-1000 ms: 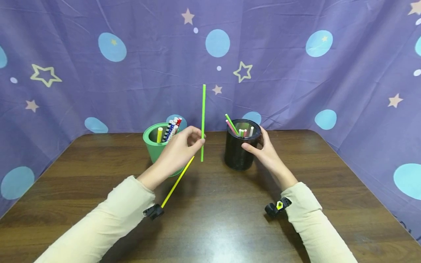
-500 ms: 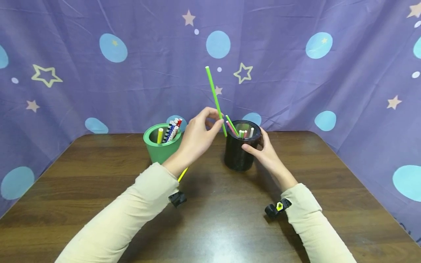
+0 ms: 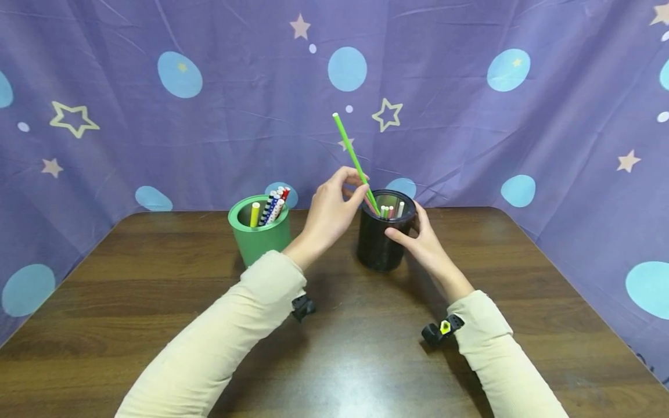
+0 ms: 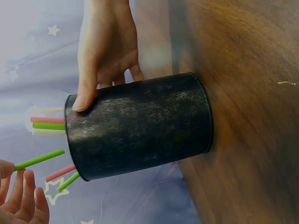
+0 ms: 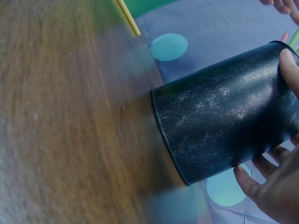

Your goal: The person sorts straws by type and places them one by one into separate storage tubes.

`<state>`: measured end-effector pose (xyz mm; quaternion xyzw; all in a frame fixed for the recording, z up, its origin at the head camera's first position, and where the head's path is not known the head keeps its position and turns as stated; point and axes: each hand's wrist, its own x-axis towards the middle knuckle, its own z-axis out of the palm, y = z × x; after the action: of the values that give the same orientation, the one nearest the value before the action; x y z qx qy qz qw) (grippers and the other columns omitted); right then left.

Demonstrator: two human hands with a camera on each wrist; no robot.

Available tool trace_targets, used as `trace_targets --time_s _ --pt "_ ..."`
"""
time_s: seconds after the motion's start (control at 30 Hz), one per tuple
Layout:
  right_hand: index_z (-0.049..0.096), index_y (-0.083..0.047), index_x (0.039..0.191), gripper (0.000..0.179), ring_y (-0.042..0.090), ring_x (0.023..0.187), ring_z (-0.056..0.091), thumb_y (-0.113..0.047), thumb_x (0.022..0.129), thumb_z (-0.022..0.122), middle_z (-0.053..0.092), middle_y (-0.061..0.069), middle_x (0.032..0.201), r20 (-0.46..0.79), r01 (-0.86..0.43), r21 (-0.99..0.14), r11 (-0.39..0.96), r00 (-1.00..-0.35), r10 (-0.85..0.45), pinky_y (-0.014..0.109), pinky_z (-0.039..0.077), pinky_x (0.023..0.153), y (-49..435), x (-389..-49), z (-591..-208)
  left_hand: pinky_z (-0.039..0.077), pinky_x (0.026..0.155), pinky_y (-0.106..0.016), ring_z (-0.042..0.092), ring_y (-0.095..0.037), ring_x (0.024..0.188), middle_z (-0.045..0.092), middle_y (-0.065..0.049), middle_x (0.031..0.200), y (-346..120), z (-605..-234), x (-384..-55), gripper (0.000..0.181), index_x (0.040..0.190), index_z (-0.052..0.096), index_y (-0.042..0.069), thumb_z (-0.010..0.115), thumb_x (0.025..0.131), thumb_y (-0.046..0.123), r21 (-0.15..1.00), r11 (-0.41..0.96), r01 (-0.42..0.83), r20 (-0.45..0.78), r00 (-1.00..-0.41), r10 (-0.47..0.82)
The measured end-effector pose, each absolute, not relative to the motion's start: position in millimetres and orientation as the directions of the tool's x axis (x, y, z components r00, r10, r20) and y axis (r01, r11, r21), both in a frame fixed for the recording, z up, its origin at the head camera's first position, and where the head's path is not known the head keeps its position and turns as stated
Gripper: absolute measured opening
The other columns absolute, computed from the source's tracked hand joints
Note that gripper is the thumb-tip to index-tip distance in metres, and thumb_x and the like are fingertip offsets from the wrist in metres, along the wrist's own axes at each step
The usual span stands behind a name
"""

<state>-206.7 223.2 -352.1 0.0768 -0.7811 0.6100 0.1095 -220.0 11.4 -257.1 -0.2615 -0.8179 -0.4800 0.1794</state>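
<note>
My left hand [image 3: 330,206] pinches a long green straw [image 3: 349,145] between thumb and fingers. The straw leans, its top up and to the left, and its lower end is right at the rim of the black cup [image 3: 380,247]. Around that cup's right side my right hand [image 3: 427,241] is wrapped, thumb at the front near the rim. The cup stands upright with green, pink and white straws [image 3: 388,211] inside. A pink straw [image 4: 60,172] and another green straw [image 4: 68,181] stick out at its side in the left wrist view.
Left of the black cup stands a green cup [image 3: 263,241] with a yellow straw [image 3: 254,215] and several patterned straws [image 3: 272,207]. Another yellow straw [image 5: 128,17] shows beside the green cup in the right wrist view. A purple curtain [image 3: 444,133] hangs behind the wooden table [image 3: 366,348].
My left hand has moved right from beside the green cup to the black cup, carrying the green straw, which has tilted from upright. My right hand and the black cup have stayed put.
</note>
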Motion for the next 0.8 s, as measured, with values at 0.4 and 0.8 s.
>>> trace_targets --time_s 0.4,0.8 --pt "0.018 -0.021 0.157 0.086 0.030 0.139 0.031 -0.020 0.091 0.072 0.032 0.013 0.153 0.262 -0.252 -0.940 0.232 -0.965 0.013 0.052 0.028 0.111 223 -206 -351 0.049 0.076 -0.032 0.064 -0.013 0.081 0.071 0.001 0.106 23 -270 -227 0.019 0.115 0.069 0.012 0.064 0.098 0.020 0.658 0.458 0.598 0.525 -0.800 0.290" --pt "0.019 -0.019 0.157 0.085 0.029 0.136 0.034 -0.020 0.090 0.072 0.035 0.013 0.150 0.277 -0.266 -0.934 0.240 -0.961 0.012 0.051 0.029 0.110 223 -207 -353 0.048 0.074 -0.036 0.060 -0.015 0.079 0.071 0.001 0.107 23 -267 -227 0.024 0.121 0.070 0.020 0.059 0.101 0.027 0.632 0.505 0.589 0.516 -0.805 0.293"
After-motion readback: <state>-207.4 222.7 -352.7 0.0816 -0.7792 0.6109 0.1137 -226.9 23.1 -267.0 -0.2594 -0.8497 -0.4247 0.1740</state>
